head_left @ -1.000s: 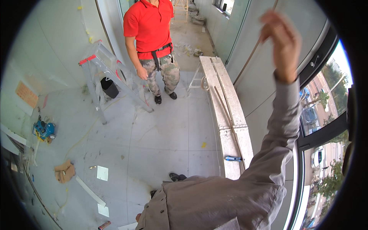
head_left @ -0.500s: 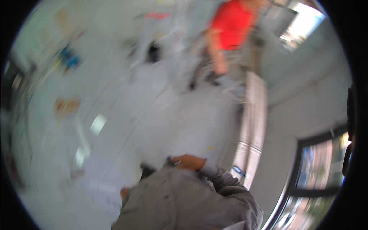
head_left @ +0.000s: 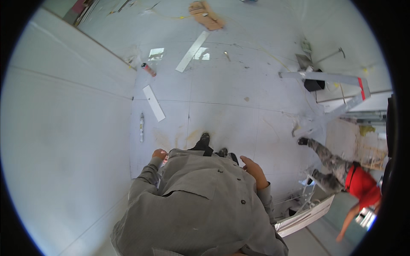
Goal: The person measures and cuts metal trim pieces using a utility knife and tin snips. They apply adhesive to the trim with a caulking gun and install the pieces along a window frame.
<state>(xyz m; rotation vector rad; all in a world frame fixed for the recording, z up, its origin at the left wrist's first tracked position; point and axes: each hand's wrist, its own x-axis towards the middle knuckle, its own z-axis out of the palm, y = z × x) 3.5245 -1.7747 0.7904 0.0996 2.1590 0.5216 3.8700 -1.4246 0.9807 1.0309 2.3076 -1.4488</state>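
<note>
Left hand: curled at one side of the grey shirt; its grip could not be told. Right hand: lay at the other side, fingers forward and inward; grip likewise unclear. White tube: slim, sat on the floor ahead-left of the left hand, lengthwise away, narrow tip foremost. White strip: flat, lay beyond, slanting, far end leftward.

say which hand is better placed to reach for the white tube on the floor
Left, probably: the left hand is nearer the white tube, while the right hand is farther off, on the other side of the grey shirt.
</note>
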